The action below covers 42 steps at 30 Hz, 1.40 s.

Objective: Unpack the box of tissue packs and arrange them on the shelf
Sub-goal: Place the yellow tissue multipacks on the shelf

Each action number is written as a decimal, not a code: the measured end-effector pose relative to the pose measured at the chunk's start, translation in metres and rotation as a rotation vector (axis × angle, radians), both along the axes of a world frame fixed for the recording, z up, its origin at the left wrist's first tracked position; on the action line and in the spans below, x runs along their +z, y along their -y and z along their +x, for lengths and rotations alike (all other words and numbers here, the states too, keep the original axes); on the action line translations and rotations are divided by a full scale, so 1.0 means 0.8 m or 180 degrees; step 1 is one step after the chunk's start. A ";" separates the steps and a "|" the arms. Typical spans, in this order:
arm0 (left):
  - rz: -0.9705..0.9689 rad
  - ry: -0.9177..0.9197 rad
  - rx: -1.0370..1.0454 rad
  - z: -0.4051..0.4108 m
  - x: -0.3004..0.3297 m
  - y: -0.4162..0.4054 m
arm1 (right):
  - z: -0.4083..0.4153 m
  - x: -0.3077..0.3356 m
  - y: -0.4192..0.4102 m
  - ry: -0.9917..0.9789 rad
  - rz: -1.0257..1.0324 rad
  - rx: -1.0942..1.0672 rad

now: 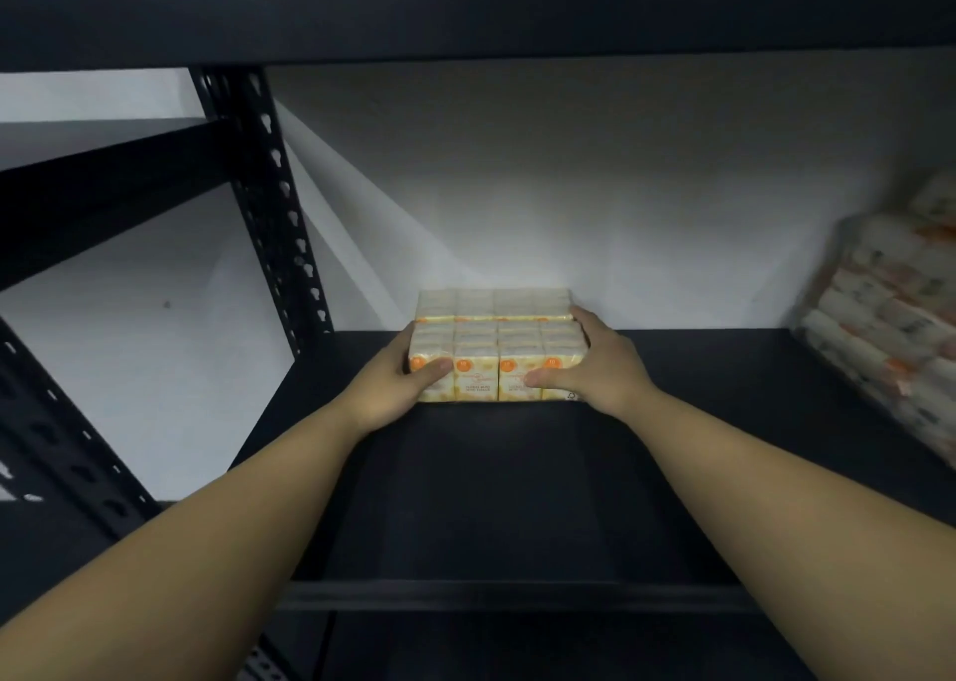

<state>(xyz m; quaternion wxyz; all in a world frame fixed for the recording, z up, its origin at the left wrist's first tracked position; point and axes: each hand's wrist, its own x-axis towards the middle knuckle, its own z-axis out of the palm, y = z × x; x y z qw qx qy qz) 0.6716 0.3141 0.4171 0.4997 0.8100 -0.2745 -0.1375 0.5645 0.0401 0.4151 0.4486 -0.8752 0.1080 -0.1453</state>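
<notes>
While the front pack (499,370) sits mid-shelf (517,499), just ahead of a second pack (494,304) at the wall, both hands clamp it: left hand (396,388) on its left end, right hand (595,365) on its right, thumbs across the front. Long axis runs left-right, both hands about equally near. Cream wrap, orange dots, gridded small packs. More packs (890,313) stacked far right.

Dark metal shelving unit (465,473) against a plain white wall (595,189). Perforated black upright post (279,215) at left, slanting crossbeam (103,189) beside it. Dim light, brightest low on wall.
</notes>
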 end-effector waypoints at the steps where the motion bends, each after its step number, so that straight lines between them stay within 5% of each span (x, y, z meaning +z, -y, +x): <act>1: 0.0001 -0.0003 0.0012 -0.001 0.001 0.000 | -0.002 0.001 -0.002 -0.0033 -0.0008 -0.0004; 14: 0.0199 0.0234 0.0622 -0.050 -0.008 -0.016 | -0.054 0.017 -0.029 -0.0506 -0.0082 -0.0580; 21: 0.1237 0.1244 0.0780 -0.132 -0.022 -0.042 | -0.138 0.015 -0.052 -0.0727 -0.1855 -0.0724; 34: 0.2113 0.1738 0.0508 -0.329 -0.052 -0.038 | -0.310 -0.039 -0.086 -0.0533 -0.2137 -0.0304; 42: 0.2086 0.1657 0.0373 -0.438 -0.115 -0.035 | -0.415 -0.106 -0.091 -0.0333 -0.2006 -0.0113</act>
